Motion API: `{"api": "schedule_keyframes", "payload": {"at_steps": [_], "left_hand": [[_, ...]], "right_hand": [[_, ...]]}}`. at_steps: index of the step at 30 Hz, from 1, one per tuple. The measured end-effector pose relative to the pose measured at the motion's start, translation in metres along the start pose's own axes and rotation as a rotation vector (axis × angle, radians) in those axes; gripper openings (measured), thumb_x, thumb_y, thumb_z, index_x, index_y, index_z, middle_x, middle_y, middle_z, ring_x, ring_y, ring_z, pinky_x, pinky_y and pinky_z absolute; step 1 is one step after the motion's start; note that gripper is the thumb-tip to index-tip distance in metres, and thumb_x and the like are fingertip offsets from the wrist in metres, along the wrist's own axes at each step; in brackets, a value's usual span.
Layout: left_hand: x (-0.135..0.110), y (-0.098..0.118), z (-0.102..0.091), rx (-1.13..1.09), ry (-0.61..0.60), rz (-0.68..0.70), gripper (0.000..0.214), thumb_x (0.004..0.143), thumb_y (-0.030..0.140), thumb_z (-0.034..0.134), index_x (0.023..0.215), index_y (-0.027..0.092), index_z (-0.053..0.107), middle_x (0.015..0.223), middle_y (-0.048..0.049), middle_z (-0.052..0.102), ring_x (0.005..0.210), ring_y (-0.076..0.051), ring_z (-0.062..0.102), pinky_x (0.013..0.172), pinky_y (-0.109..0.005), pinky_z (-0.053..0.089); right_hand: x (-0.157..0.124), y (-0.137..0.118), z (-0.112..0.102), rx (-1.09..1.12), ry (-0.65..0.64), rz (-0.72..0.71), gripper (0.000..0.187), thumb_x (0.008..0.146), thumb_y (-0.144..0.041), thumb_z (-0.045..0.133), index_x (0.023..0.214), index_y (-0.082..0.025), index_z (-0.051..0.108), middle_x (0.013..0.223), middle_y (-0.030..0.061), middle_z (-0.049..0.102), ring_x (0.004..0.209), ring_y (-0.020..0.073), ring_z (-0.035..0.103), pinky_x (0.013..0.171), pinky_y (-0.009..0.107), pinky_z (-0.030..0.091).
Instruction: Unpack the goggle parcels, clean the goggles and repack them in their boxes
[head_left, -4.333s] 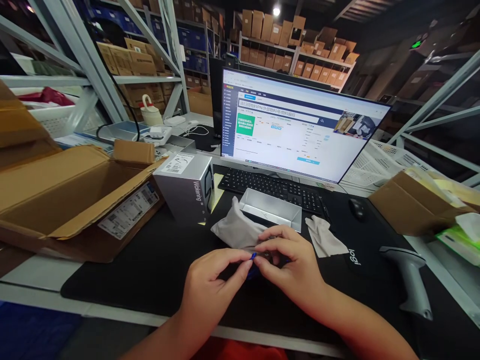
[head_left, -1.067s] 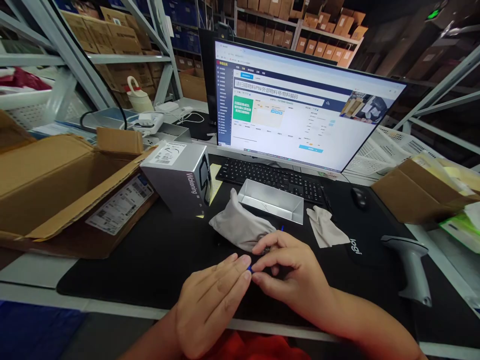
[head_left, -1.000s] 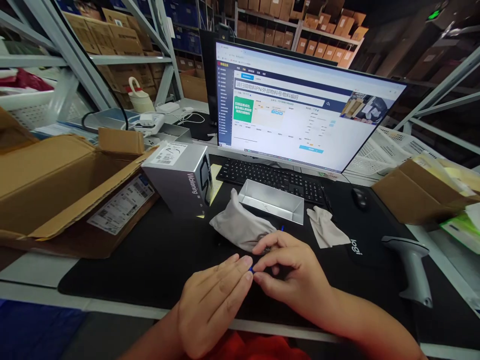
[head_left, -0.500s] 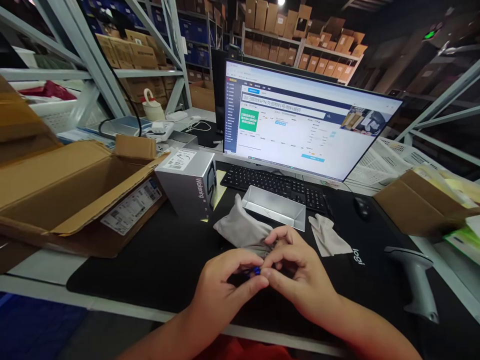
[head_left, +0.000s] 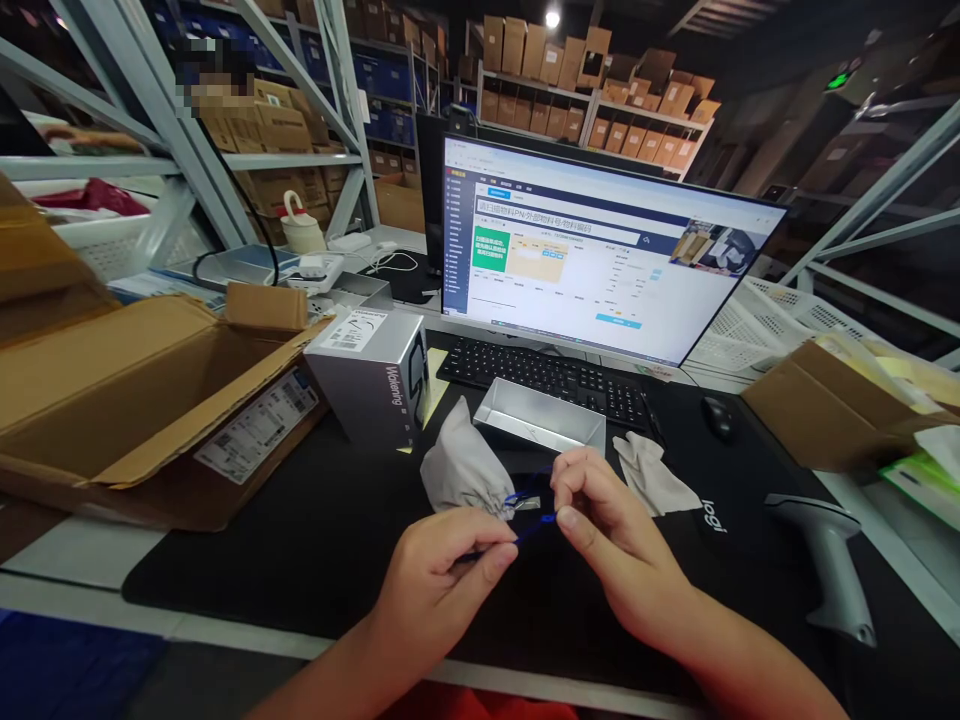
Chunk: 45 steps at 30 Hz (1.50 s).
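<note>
Hands [head_left: 439, 568] moved apart; grey pouch [head_left: 461, 465] puckered (blue drawstring [head_left: 547, 519]).

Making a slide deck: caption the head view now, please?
Left hand and right hand hold the blue cord of a grey pouch.

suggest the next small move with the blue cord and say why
Perhaps gently pull the blue cord snugger: the left hand pinches it, the right hand holds it too, and part of it bows beside the gathered neck of the grey drawstring pouch.
</note>
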<state>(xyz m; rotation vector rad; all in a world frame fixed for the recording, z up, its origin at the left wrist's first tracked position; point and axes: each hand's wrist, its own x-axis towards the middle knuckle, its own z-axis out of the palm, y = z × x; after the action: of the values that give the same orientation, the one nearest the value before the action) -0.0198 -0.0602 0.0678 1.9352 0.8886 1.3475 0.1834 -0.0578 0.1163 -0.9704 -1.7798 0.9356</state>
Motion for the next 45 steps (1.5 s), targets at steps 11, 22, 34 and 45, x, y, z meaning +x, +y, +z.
{"api": "schedule_keyframes", "payload": {"at_steps": [11, 22, 34, 45], "left_hand": [[0.004, -0.007, 0.001, 0.114, -0.076, 0.109, 0.020, 0.094, 0.018, 0.054, 0.075, 0.019, 0.061, 0.062, 0.0023, 0.061, 0.054, -0.011, 0.057, 0.056, -0.020, 0.044], [0.013, -0.002, 0.012, 0.084, 0.006, 0.007, 0.015, 0.086, 0.029, 0.071, 0.100, 0.022, 0.070, 0.076, 0.0023, 0.071, 0.063, -0.011, 0.065, 0.060, -0.017, 0.052], [0.016, 0.005, 0.016, 0.150, 0.060, 0.129, 0.010, 0.090, 0.014, 0.063, 0.088, 0.022, 0.069, 0.079, 0.0028, 0.073, 0.069, -0.010, 0.068, 0.066, -0.017, 0.051], [0.017, 0.009, 0.017, 0.201, 0.019, 0.192, 0.016, 0.092, 0.011, 0.058, 0.079, 0.020, 0.061, 0.064, 0.0051, 0.061, 0.057, -0.008, 0.058, 0.058, -0.020, 0.044]], "right_hand": [[0.002, 0.016, 0.012, -0.048, 0.073, -0.039, 0.016, 0.102, -0.027, 0.044, 0.086, -0.022, 0.046, 0.090, 0.0017, 0.048, 0.084, 0.0177, 0.045, 0.076, 0.031, 0.039], [0.014, 0.014, -0.005, -0.030, -0.011, -0.004, 0.024, 0.101, -0.039, 0.047, 0.084, -0.022, 0.049, 0.088, 0.0019, 0.049, 0.081, 0.0175, 0.046, 0.072, 0.030, 0.040], [0.013, 0.004, -0.022, -0.203, -0.199, 0.006, 0.027, 0.099, -0.040, 0.054, 0.081, -0.020, 0.060, 0.075, -0.0010, 0.056, 0.068, 0.0137, 0.050, 0.063, 0.026, 0.039], [0.021, 0.016, -0.019, 0.069, -0.113, 0.144, 0.049, 0.089, -0.056, 0.065, 0.064, -0.014, 0.064, 0.061, 0.0015, 0.059, 0.058, 0.0117, 0.050, 0.054, 0.023, 0.036]]}}
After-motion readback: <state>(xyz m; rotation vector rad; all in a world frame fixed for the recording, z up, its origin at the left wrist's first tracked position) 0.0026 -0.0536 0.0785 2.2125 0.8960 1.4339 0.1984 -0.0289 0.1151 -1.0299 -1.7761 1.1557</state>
